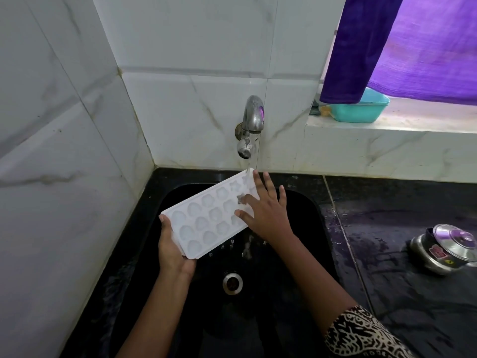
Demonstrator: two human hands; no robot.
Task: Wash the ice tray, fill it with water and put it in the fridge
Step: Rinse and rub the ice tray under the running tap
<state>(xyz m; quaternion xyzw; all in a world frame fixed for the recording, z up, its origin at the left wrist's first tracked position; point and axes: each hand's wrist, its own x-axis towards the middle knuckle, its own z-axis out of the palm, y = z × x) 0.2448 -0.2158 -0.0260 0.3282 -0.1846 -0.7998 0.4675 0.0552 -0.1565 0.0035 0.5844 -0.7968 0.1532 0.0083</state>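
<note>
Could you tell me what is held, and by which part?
The left hand grips the ice tray by its near end; right hand rests on it.

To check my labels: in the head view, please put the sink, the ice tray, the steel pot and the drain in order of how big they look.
Largest to smallest:
1. sink
2. ice tray
3. steel pot
4. drain
The tray is held nearer the camera than the pot, but the gap looks clear.
</note>
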